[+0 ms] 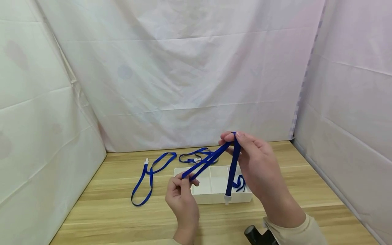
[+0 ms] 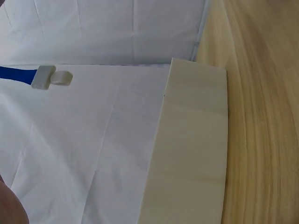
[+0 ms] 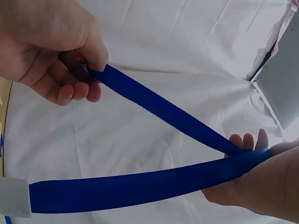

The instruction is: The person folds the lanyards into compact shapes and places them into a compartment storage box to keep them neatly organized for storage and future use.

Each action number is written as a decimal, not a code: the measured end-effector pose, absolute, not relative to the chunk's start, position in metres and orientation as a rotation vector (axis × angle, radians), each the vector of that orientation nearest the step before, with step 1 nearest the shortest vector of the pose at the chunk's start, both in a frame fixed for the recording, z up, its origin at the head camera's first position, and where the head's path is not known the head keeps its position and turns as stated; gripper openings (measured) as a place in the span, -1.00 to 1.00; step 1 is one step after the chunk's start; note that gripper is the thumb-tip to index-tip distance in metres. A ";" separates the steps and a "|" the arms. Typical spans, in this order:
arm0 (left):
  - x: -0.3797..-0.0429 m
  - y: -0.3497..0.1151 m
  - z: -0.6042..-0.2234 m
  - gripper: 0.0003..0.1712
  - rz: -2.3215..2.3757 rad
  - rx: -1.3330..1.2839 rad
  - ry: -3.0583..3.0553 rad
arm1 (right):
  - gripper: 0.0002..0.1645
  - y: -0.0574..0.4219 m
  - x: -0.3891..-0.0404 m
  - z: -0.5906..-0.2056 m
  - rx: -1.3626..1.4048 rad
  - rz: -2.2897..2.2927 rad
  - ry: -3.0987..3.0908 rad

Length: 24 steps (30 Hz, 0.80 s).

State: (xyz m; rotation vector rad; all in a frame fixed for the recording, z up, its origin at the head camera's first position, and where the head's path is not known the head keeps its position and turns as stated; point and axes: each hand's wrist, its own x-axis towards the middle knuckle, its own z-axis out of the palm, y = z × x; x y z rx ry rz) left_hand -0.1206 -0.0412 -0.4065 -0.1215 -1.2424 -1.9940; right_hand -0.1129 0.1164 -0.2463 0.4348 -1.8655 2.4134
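A blue lanyard (image 1: 233,166) is stretched in the air between both hands, above a white compartment box (image 1: 214,198). My left hand (image 1: 183,197), lower in the head view, pinches the folded strap between thumb and fingers. Higher up, my right hand (image 1: 260,166) pinches the strap where it bends over. From there one end hangs down to a white plastic clip (image 1: 227,198), in front of the box; the left wrist view also shows this clip (image 2: 43,77). Another blue lanyard (image 1: 240,183) lies bunched in the box's right compartment, partly hidden by the right hand.
Left of the box, a blue lanyard (image 1: 151,180) with a white clip lies loosely looped on the wooden table (image 1: 113,211). Behind the box lies one more lanyard (image 1: 190,160). A black cylindrical object (image 1: 252,234) shows by the right sleeve. White cloth (image 1: 183,75) surrounds the table.
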 end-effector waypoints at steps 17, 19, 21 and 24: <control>-0.124 -0.065 -0.422 -0.74 -2.465 -0.890 -1.278 | -0.55 0.130 -0.121 -0.243 0.363 2.437 -1.752; -0.123 -0.065 -0.423 -0.75 -2.493 -0.902 -1.292 | -0.55 0.130 -0.121 -0.243 0.373 2.434 -1.756; -0.123 -0.065 -0.423 -0.73 -2.528 -0.894 -1.301 | -0.55 0.130 -0.120 -0.242 0.386 2.437 -1.747; -0.122 -0.066 -0.422 -0.63 -2.601 -0.901 -1.256 | -0.56 0.130 -0.119 -0.242 0.406 2.437 -1.741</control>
